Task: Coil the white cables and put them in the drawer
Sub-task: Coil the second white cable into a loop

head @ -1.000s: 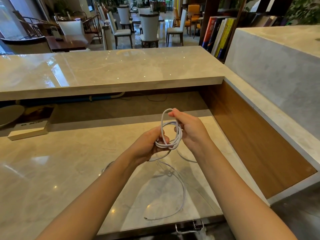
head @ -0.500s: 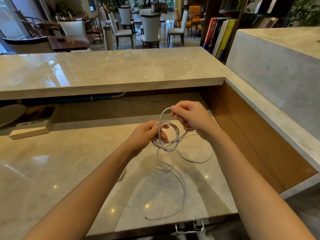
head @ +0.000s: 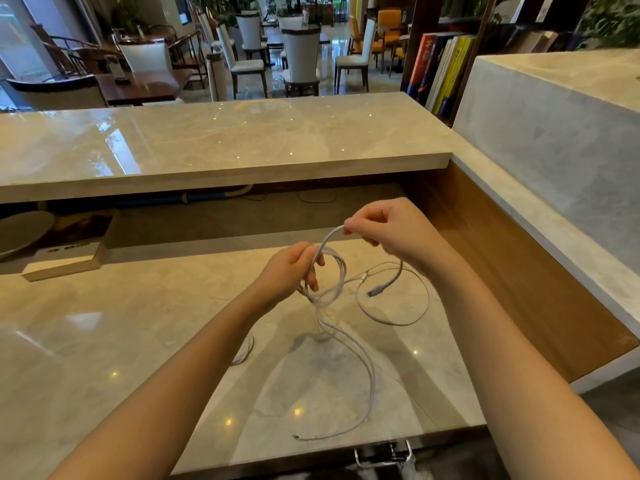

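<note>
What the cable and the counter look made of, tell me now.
The cable looks like white plastic-sheathed wire, matte: it bends in soft loops. The counter seems polished marble or similar stone, glossy: grey veins, mirrored lights.

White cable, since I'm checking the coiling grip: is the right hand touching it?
Touching. The head view shows the right hand pinching the white cable between thumb and fingertips, above the loops that the left hand grips.
</note>
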Demonstrator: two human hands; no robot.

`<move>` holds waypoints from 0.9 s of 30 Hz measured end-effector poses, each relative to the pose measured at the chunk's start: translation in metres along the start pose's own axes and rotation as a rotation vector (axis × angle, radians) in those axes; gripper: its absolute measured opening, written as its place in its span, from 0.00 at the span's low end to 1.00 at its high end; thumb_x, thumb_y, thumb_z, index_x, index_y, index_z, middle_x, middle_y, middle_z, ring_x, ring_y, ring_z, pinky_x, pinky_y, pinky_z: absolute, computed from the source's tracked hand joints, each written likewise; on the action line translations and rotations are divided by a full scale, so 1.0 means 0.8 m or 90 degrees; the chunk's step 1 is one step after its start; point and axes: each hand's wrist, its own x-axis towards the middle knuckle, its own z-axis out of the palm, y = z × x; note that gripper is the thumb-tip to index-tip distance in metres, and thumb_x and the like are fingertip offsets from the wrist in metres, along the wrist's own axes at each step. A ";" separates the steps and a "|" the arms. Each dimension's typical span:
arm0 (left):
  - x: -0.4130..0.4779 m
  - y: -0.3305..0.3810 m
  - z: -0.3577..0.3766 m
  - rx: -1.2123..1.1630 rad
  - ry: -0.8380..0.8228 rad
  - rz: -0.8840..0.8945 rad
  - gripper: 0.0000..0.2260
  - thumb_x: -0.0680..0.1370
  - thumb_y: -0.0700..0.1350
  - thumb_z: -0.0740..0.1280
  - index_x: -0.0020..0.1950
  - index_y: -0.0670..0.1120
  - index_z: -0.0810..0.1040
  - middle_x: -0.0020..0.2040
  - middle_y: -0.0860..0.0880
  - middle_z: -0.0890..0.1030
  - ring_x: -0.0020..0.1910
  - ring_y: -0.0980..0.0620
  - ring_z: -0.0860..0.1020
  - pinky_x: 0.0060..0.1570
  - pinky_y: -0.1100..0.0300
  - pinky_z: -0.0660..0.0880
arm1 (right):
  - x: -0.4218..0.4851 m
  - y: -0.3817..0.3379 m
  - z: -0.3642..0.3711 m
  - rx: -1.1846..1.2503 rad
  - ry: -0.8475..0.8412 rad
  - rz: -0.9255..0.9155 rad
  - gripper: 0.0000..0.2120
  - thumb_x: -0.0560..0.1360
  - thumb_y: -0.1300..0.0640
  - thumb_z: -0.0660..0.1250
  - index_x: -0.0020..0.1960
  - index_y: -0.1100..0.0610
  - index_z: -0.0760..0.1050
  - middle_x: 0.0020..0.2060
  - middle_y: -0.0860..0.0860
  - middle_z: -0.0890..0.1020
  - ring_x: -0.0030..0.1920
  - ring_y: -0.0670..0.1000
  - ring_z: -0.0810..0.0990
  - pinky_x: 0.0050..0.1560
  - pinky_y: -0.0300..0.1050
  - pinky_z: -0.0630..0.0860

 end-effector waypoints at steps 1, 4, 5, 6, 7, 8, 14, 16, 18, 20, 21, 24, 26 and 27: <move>-0.002 -0.001 -0.002 -0.066 -0.085 -0.021 0.16 0.82 0.49 0.52 0.46 0.44 0.75 0.29 0.49 0.73 0.31 0.51 0.75 0.42 0.55 0.76 | 0.004 -0.001 -0.002 -0.078 0.029 -0.027 0.09 0.76 0.53 0.66 0.43 0.57 0.82 0.28 0.45 0.75 0.29 0.41 0.71 0.32 0.34 0.67; -0.011 0.006 -0.002 -0.231 -0.240 -0.021 0.18 0.82 0.50 0.48 0.47 0.41 0.73 0.27 0.49 0.68 0.27 0.51 0.71 0.44 0.54 0.78 | 0.012 0.005 0.003 -0.073 0.102 -0.064 0.08 0.76 0.54 0.66 0.45 0.56 0.82 0.31 0.42 0.77 0.34 0.41 0.74 0.36 0.34 0.67; -0.013 0.008 0.000 -0.260 -0.253 -0.018 0.19 0.82 0.51 0.47 0.47 0.40 0.73 0.27 0.49 0.68 0.26 0.52 0.69 0.43 0.54 0.77 | 0.013 0.008 0.006 -0.042 0.121 -0.068 0.08 0.76 0.55 0.65 0.46 0.57 0.82 0.33 0.42 0.78 0.36 0.41 0.75 0.37 0.33 0.68; -0.014 0.010 0.003 -0.284 -0.262 -0.027 0.21 0.82 0.53 0.47 0.47 0.40 0.73 0.27 0.49 0.67 0.26 0.52 0.68 0.42 0.55 0.76 | 0.015 0.010 0.010 -0.016 0.138 -0.067 0.08 0.76 0.55 0.66 0.47 0.57 0.83 0.34 0.42 0.79 0.38 0.41 0.76 0.39 0.33 0.69; -0.015 0.011 0.005 -0.303 -0.274 -0.047 0.23 0.81 0.55 0.46 0.47 0.41 0.73 0.27 0.49 0.67 0.27 0.52 0.68 0.41 0.55 0.74 | 0.018 0.010 0.013 0.000 0.152 -0.067 0.08 0.76 0.55 0.66 0.47 0.56 0.83 0.35 0.42 0.79 0.39 0.41 0.76 0.40 0.33 0.71; -0.017 0.013 0.007 -0.315 -0.291 -0.067 0.26 0.79 0.59 0.45 0.45 0.41 0.73 0.27 0.49 0.66 0.27 0.51 0.67 0.40 0.56 0.72 | 0.020 0.010 0.015 0.007 0.161 -0.067 0.08 0.76 0.55 0.66 0.47 0.56 0.83 0.35 0.42 0.79 0.39 0.41 0.77 0.40 0.33 0.72; -0.026 0.030 0.012 -0.183 -0.280 -0.019 0.14 0.81 0.50 0.53 0.41 0.43 0.68 0.29 0.49 0.68 0.27 0.53 0.66 0.33 0.61 0.72 | 0.036 0.019 0.030 0.007 0.152 -0.091 0.06 0.75 0.53 0.67 0.43 0.53 0.82 0.31 0.42 0.78 0.32 0.38 0.75 0.35 0.30 0.72; -0.027 0.033 0.012 -0.161 -0.209 0.003 0.12 0.82 0.46 0.55 0.40 0.43 0.67 0.29 0.49 0.68 0.26 0.55 0.66 0.30 0.63 0.72 | 0.036 0.037 0.033 0.001 0.140 -0.058 0.09 0.76 0.52 0.64 0.44 0.53 0.81 0.31 0.46 0.79 0.32 0.43 0.75 0.37 0.38 0.72; -0.026 0.033 0.011 -0.169 -0.113 0.007 0.12 0.82 0.46 0.55 0.41 0.43 0.67 0.29 0.50 0.67 0.25 0.55 0.66 0.28 0.64 0.71 | 0.028 0.056 0.036 -0.022 0.113 0.004 0.11 0.78 0.50 0.60 0.50 0.54 0.80 0.37 0.48 0.81 0.37 0.48 0.78 0.39 0.44 0.74; -0.022 0.030 0.009 -0.188 -0.029 0.002 0.13 0.82 0.48 0.54 0.42 0.43 0.69 0.29 0.50 0.66 0.24 0.56 0.65 0.27 0.64 0.69 | 0.014 0.070 0.039 -0.058 0.099 0.046 0.15 0.80 0.49 0.56 0.58 0.53 0.77 0.48 0.49 0.81 0.48 0.50 0.79 0.45 0.44 0.74; -0.019 0.028 0.007 -0.189 0.007 -0.008 0.14 0.82 0.50 0.53 0.42 0.43 0.70 0.29 0.51 0.66 0.24 0.57 0.65 0.27 0.63 0.68 | 0.007 0.074 0.041 -0.058 0.099 0.059 0.17 0.80 0.48 0.54 0.61 0.53 0.75 0.53 0.49 0.80 0.52 0.49 0.77 0.49 0.42 0.73; -0.010 0.027 0.001 -0.184 0.071 -0.055 0.19 0.82 0.55 0.50 0.40 0.45 0.70 0.28 0.52 0.66 0.24 0.56 0.65 0.27 0.63 0.67 | -0.011 0.067 0.046 -0.010 0.054 0.063 0.15 0.80 0.46 0.54 0.58 0.51 0.75 0.50 0.47 0.81 0.48 0.43 0.78 0.49 0.40 0.74; -0.007 0.029 0.001 -0.192 0.083 -0.068 0.21 0.82 0.56 0.48 0.39 0.45 0.70 0.27 0.52 0.66 0.24 0.55 0.65 0.27 0.62 0.67 | -0.019 0.055 0.052 -0.028 0.002 0.039 0.11 0.78 0.47 0.59 0.47 0.50 0.77 0.40 0.44 0.81 0.40 0.41 0.78 0.42 0.37 0.73; -0.006 0.030 0.002 -0.196 0.086 -0.074 0.22 0.82 0.56 0.47 0.39 0.45 0.70 0.27 0.52 0.66 0.24 0.55 0.65 0.27 0.62 0.66 | -0.020 0.051 0.055 -0.024 -0.005 0.030 0.11 0.77 0.48 0.61 0.44 0.53 0.78 0.37 0.45 0.81 0.38 0.42 0.78 0.40 0.38 0.73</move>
